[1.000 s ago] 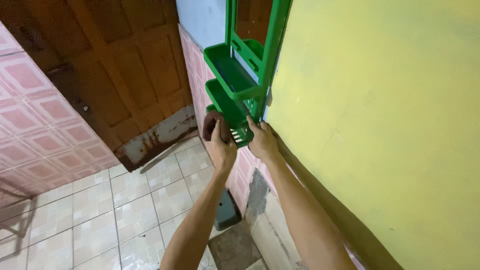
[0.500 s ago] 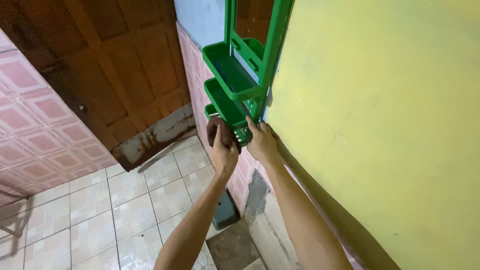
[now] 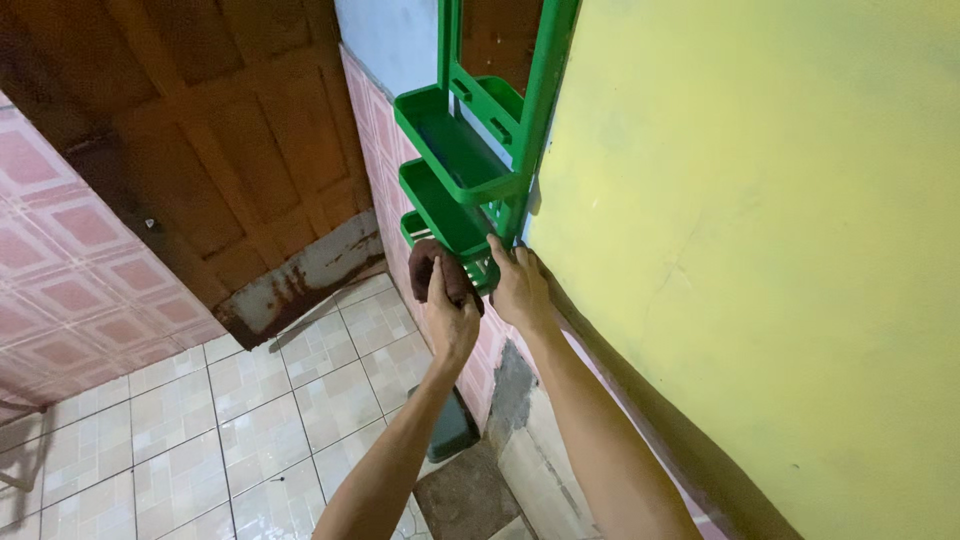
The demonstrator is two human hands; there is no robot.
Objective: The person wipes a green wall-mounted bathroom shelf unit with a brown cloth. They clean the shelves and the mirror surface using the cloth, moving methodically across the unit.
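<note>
Closed around a dark brown cloth (image 3: 437, 268), the left hand (image 3: 452, 318) presses it against the lowest tray of the green wall shelf (image 3: 455, 150), while the right hand (image 3: 520, 290) grips that tray's corner.

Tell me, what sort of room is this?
Probably a home bathroom or washroom: a green plastic wall rack with trays, pink tiled walls, a tiled floor and a worn wooden door.
</note>
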